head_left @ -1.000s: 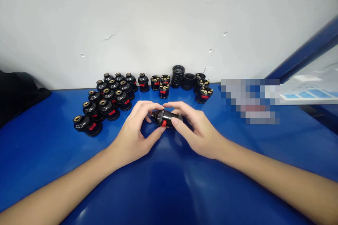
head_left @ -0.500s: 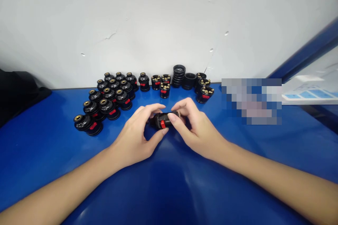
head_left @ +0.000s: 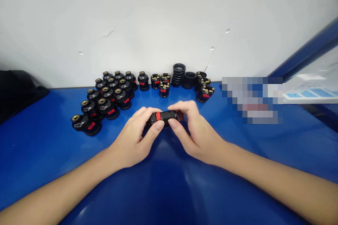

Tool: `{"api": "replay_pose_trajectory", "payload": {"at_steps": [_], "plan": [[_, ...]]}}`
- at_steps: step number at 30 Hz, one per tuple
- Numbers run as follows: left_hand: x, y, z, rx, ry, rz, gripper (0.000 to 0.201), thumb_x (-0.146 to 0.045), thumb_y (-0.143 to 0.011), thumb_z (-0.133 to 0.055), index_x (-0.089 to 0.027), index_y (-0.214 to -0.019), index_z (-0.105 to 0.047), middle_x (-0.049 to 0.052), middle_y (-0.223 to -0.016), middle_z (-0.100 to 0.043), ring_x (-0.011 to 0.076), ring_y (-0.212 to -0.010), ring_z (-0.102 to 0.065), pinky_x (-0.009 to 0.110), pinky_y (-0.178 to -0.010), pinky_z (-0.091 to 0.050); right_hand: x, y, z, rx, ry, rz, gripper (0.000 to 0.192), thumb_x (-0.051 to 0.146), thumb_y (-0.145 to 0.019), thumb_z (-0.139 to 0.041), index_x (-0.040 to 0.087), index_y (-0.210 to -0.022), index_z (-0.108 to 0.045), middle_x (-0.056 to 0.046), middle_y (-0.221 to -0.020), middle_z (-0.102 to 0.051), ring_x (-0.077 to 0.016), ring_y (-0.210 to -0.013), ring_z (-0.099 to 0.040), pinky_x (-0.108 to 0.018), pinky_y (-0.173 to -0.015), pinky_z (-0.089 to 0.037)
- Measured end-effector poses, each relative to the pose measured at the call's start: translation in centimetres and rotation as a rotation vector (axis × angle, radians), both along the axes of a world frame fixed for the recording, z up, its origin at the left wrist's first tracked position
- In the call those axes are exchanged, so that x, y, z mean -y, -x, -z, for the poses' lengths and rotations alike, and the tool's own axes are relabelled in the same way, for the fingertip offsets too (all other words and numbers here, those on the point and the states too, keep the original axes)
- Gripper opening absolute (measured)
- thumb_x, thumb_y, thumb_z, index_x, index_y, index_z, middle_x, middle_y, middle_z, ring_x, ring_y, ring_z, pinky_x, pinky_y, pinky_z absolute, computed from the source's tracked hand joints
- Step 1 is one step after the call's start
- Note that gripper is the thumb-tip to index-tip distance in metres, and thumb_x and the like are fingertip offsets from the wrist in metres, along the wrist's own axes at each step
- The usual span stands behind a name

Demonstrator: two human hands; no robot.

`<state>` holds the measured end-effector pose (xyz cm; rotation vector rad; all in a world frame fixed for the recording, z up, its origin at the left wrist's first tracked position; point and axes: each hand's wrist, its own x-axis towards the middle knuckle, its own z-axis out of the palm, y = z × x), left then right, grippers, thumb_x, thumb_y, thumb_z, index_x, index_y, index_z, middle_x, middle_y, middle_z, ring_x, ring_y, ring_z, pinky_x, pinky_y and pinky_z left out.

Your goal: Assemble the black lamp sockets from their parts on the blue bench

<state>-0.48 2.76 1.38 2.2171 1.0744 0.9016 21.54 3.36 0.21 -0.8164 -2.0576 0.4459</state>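
A black lamp holder (head_left: pixel 167 115) with a red switch lies sideways between my hands, just above the table. Wrapped round its left end is my left hand (head_left: pixel 138 135), the thumb resting just below the red switch. The fingers and thumb of my right hand (head_left: pixel 194 130) close round the right end, and they partly hide it. Behind them stand several black socket bodies with brass contacts, one of these bodies (head_left: pixel 164 90) nearest to the hands. To the left, a group of lamp holders (head_left: pixel 107 107) with brass-ringed tops stands upright.
A stack of black threaded rings (head_left: pixel 179 75) and a wider black ring (head_left: pixel 189 80) stand against the white wall (head_left: pixel 163 21). More socket bodies (head_left: pixel 206 93) are to their right. Dark cloth (head_left: pixel 19 93) lies at the left edge of the blue table (head_left: pixel 169 190). A pixelated patch (head_left: pixel 253 102) covers something at right.
The lamp holder has turned about its long axis, so its red switch now sits higher and further left. My left thumb has shifted left, and my right thumb has moved slightly down.
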Motion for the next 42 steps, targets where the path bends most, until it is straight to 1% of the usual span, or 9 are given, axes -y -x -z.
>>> {"api": "replay_pose_trajectory", "payload": {"at_steps": [4,9,15,19,23,27,31,35,42], "plan": [[-0.1,0.1,0.4,0.029,-0.005,-0.024,0.023,-0.035,-0.113,-0.054,-0.025,-0.133,-0.058,0.005,-0.123,-0.072,0.0227,-0.108,-0.066,0.039,-0.095,-0.052,-0.1,-0.2,-0.2,0.014,0.028,-0.032,0.03,0.03,-0.109,-0.053,0.023,-0.136,-0.042,-0.012,-0.124,-0.06,-0.0248,-0.11,-0.062,-0.045,-0.097,-0.055],[0.1,0.1,0.3,-0.026,-0.09,-0.007,0.024,-0.031,-0.111,-0.056,-0.026,-0.135,-0.057,0.006,-0.125,-0.072,0.0233,-0.109,-0.064,0.039,-0.095,-0.052,-0.3,-0.2,-0.9,0.002,0.3,0.013,0.019,0.039,-0.116,-0.04,0.025,-0.121,-0.052,-0.003,-0.097,-0.067,-0.0199,-0.085,-0.066,-0.038,-0.079,-0.054],[0.1,0.0,0.3,-0.021,-0.096,-0.024,0.023,-0.031,-0.111,-0.056,-0.026,-0.134,-0.057,0.005,-0.127,-0.072,0.0231,-0.11,-0.064,0.038,-0.096,-0.052,-0.3,-0.4,-0.8,-0.02,0.182,-0.031,0.031,0.032,-0.104,-0.057,0.023,-0.132,-0.048,-0.011,-0.119,-0.061,-0.0257,-0.109,-0.062,-0.046,-0.098,-0.054],[0.1,0.0,0.4,-0.024,-0.1,-0.033,0.024,-0.032,-0.112,-0.057,-0.026,-0.135,-0.057,0.005,-0.128,-0.072,0.0228,-0.11,-0.064,0.038,-0.097,-0.051,-0.3,-0.5,-0.8,0.025,0.334,0.003,0.02,0.037,-0.113,-0.042,0.025,-0.126,-0.052,-0.006,-0.104,-0.065,-0.0241,-0.098,-0.064,-0.046,-0.092,-0.053],[0.0,0.0,0.4,-0.032,-0.102,-0.026,0.024,-0.031,-0.111,-0.057,-0.026,-0.135,-0.057,0.005,-0.129,-0.072,0.0234,-0.111,-0.063,0.039,-0.097,-0.051,-0.3,-0.5,-0.9,0.001,0.234,-0.051,0.029,0.033,-0.105,-0.056,0.023,-0.132,-0.049,-0.011,-0.122,-0.062,-0.0276,-0.113,-0.061,-0.049,-0.099,-0.052],[0.0,0.0,0.4,-0.041,-0.093,-0.032,0.024,-0.031,-0.112,-0.057,-0.027,-0.136,-0.057,0.005,-0.128,-0.072,0.0229,-0.11,-0.063,0.038,-0.097,-0.051,-0.3,-0.5,-0.9,0.028,0.351,0.01,0.022,0.038,-0.112,-0.043,0.024,-0.127,-0.052,-0.008,-0.108,-0.065,-0.0262,-0.101,-0.064,-0.05,-0.096,-0.052],[0.1,0.0,0.4,-0.034,-0.091,-0.034,0.024,-0.031,-0.111,-0.056,-0.026,-0.135,-0.057,0.005,-0.128,-0.072,0.0236,-0.111,-0.064,0.039,-0.097,-0.051,-0.3,-0.5,-1.0,0.022,0.219,-0.036,0.03,0.031,-0.102,-0.056,0.025,-0.131,-0.049,-0.011,-0.123,-0.062,-0.029,-0.114,-0.061,-0.051,-0.101,-0.052],[0.1,0.1,0.3,-0.044,-0.093,-0.036,0.024,-0.032,-0.112,-0.056,-0.027,-0.135,-0.057,0.005,-0.127,-0.072,0.0241,-0.11,-0.064,0.039,-0.096,-0.052,-0.2,-0.5,-1.1,0.045,0.327,0.032,0.021,0.036,-0.112,-0.042,0.025,-0.127,-0.053,-0.007,-0.107,-0.065,-0.0265,-0.103,-0.064,-0.051,-0.1,-0.052],[0.0,0.0,0.4,-0.03,-0.089,-0.039,0.024,-0.031,-0.111,-0.057,-0.027,-0.134,-0.057,0.005,-0.127,-0.072,0.0236,-0.111,-0.064,0.038,-0.097,-0.051,-0.3,-0.4,-1.0,0.054,0.298,0.027,0.026,0.039,-0.11,-0.047,0.024,-0.131,-0.055,-0.009,-0.114,-0.067,-0.0276,-0.107,-0.064,-0.051,-0.1,-0.049]]}}
